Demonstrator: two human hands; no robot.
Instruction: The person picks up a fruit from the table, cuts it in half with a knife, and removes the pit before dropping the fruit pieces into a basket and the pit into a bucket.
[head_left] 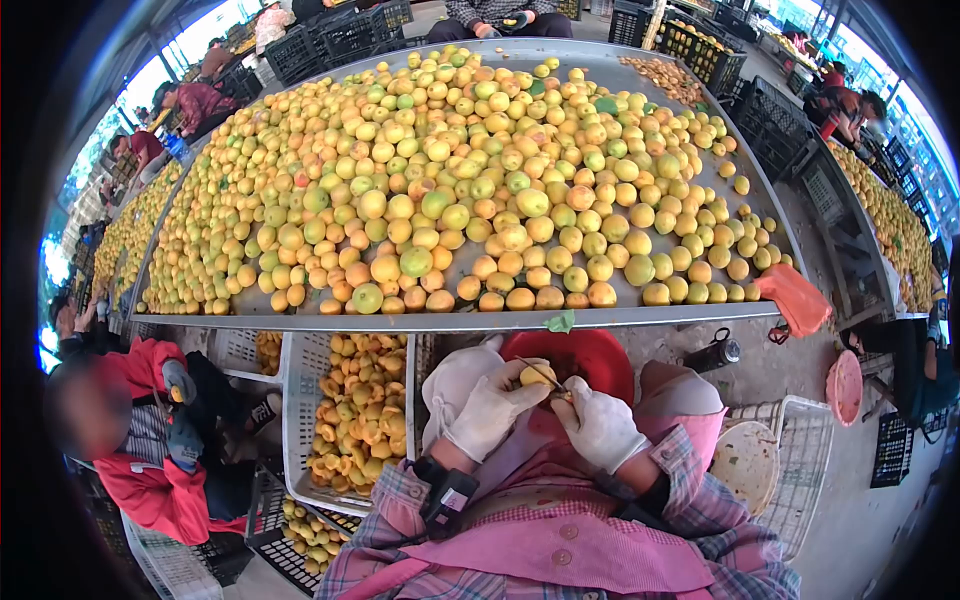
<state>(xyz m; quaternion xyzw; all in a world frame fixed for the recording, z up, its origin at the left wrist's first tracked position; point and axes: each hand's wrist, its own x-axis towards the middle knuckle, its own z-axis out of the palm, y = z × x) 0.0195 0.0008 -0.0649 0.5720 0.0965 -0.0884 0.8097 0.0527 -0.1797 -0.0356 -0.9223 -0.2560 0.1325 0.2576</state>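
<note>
My left hand (pixel 492 408), in a white glove, is closed around a yellow apricot (pixel 538 374) above my lap. My right hand (pixel 602 428), gloved in white too, pinches a small knife (pixel 561 391) whose thin dark end reaches the apricot's lower right side. Most of the knife is hidden by the fingers. Just beyond both hands sits a red basin (pixel 612 358), its contents partly covered by the hands. A wide metal-edged table in front bears a thick spread of whole yellow and greenish apricots (pixel 420 205).
Left of my lap, a white crate (pixel 297 410) holds split apricots. A co-worker in a red jacket (pixel 160 470) sits further left. An orange-red bag (pixel 795 300) hangs at the table's right corner. A dark bottle (pixel 712 352) and a white crate (pixel 800 470) are at right.
</note>
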